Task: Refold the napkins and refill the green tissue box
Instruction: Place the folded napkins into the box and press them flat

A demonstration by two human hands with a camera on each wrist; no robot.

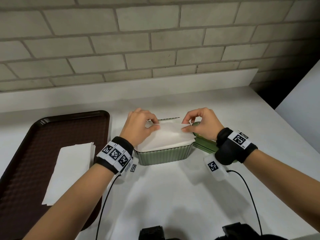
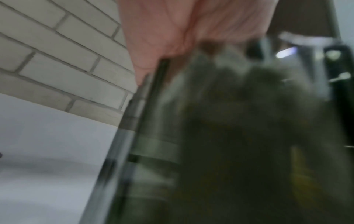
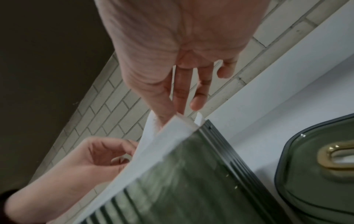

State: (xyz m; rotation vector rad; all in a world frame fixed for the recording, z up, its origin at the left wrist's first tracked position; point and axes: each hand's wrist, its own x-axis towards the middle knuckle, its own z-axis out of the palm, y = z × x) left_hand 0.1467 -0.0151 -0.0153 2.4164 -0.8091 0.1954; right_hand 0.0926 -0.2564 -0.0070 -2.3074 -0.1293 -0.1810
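A green ribbed tissue box [image 1: 164, 155] stands on the white counter, filled to its rim with white napkins. Over it lies a white napkin [image 1: 168, 131] that both hands hold. My left hand [image 1: 152, 125] pinches its left edge and my right hand [image 1: 186, 126] pinches its right corner. In the right wrist view the right hand [image 3: 172, 119] pinches the napkin [image 3: 162, 144] above the box [image 3: 191, 181], with the left hand [image 3: 122, 154] on the far edge. The left wrist view is blurred, showing my palm and the green box [image 2: 153, 136] close up.
A dark brown tray [image 1: 22, 153] at the left carries a stack of folded white napkins [image 1: 69, 170]. The box's green lid [image 3: 316, 166] with a gold-rimmed slot lies to the right of the box. A brick wall runs behind the counter. Cables trail from both wrists.
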